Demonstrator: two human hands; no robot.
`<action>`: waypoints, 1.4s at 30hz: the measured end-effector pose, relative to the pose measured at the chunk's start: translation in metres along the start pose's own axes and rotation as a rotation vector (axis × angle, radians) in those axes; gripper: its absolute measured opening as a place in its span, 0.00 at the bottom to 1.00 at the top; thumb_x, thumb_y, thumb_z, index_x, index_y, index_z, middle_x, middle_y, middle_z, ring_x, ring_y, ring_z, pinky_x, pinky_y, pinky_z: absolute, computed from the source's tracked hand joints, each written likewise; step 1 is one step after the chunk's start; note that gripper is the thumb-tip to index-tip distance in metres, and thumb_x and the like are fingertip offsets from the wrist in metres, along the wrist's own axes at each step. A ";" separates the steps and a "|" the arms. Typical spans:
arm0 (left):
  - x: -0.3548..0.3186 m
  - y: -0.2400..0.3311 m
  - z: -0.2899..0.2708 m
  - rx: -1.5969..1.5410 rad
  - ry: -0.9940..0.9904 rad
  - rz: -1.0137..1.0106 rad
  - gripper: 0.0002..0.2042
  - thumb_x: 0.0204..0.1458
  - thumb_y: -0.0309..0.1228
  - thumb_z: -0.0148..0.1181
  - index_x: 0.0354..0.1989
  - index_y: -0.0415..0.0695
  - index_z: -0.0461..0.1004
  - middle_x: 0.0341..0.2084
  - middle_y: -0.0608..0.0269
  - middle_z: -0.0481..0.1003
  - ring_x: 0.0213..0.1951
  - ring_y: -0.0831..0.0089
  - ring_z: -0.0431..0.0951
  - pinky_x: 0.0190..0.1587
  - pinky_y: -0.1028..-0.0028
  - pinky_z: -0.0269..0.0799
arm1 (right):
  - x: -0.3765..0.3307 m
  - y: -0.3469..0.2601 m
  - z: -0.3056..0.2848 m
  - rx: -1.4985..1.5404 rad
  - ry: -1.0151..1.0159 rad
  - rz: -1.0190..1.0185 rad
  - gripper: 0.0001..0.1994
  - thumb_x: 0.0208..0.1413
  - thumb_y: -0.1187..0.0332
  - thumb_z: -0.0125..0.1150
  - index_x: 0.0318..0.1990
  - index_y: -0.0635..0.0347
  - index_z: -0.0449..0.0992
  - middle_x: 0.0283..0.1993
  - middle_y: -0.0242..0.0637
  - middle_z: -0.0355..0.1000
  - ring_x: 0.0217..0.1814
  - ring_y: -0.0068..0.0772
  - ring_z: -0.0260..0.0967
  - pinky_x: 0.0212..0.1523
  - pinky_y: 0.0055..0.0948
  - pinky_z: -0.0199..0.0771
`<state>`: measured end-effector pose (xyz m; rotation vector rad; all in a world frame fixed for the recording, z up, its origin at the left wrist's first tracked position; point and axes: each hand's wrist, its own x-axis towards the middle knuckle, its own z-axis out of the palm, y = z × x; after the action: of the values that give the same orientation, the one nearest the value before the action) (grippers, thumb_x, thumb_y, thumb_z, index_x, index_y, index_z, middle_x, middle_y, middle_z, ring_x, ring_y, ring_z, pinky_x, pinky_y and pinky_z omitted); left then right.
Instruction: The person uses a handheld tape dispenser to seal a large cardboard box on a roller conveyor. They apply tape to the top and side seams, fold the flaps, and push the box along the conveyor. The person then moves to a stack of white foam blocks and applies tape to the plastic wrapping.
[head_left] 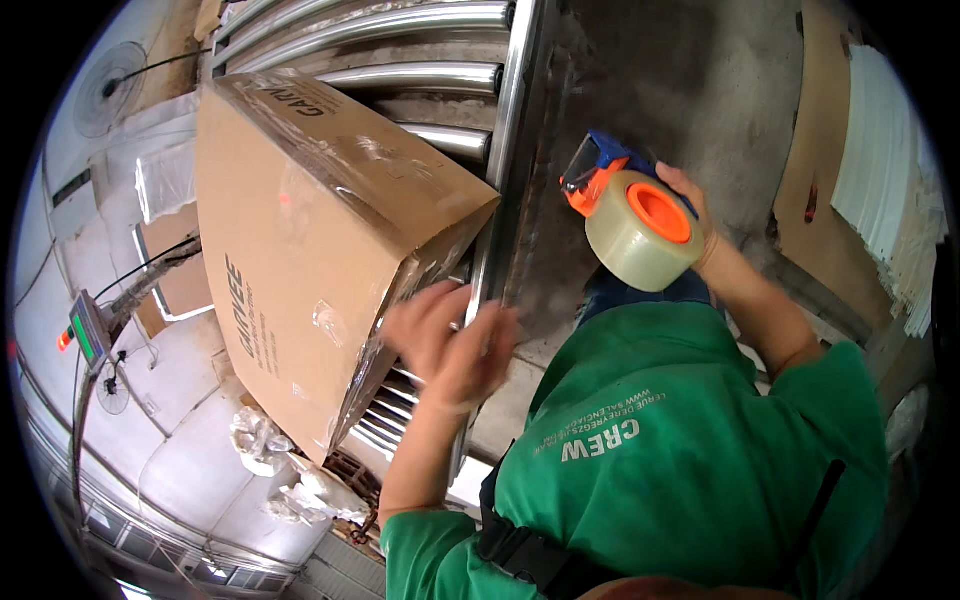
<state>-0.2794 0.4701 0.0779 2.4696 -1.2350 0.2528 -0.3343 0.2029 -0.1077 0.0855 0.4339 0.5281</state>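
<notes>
A large brown cardboard box lies on the steel rollers of a conveyor, with clear tape along its near end. My left hand is spread flat, fingers apart, just at the box's near lower corner, blurred by motion. My right hand is raised to the right of the box and grips a tape dispenser with a blue and orange body and a big roll of clear tape. I wear a green shirt that fills the lower right.
The conveyor's steel side rail runs down past the box. Beyond it is grey concrete floor. Flat cardboard sheets and white foam sheets lean at the right. A scale display, fans and white sacks are at the left.
</notes>
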 end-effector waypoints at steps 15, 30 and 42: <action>0.042 0.016 0.057 -0.521 -0.063 -0.442 0.14 0.35 0.32 0.73 0.31 0.42 0.79 0.31 0.61 0.75 0.36 0.67 0.73 0.38 0.71 0.69 | -0.037 0.019 0.028 -0.113 -0.004 0.011 0.29 0.54 0.49 0.50 0.50 0.69 0.69 0.40 0.47 0.73 0.33 0.34 0.73 0.38 0.33 0.77; 0.103 -0.004 0.050 -0.078 -0.605 0.284 0.05 0.36 0.26 0.63 0.21 0.42 0.72 0.24 0.62 0.71 0.32 0.63 0.73 0.38 0.67 0.69 | -0.049 0.000 0.064 -0.557 0.070 -0.049 0.28 0.56 0.54 0.51 0.55 0.72 0.66 0.37 0.43 0.75 0.33 0.26 0.75 0.34 0.23 0.79; 0.174 -0.038 0.077 -0.177 -1.198 -0.045 0.17 0.51 0.47 0.58 0.30 0.45 0.79 0.30 0.51 0.78 0.36 0.54 0.79 0.41 0.60 0.75 | -0.063 0.024 0.030 0.425 -0.053 -0.005 0.27 0.59 0.49 0.47 0.56 0.62 0.69 0.51 0.46 0.73 0.51 0.40 0.74 0.53 0.38 0.73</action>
<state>-0.1454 0.3325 0.0532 2.4334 -1.4402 -1.4636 -0.3817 0.1934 -0.0522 0.5056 0.4890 0.4207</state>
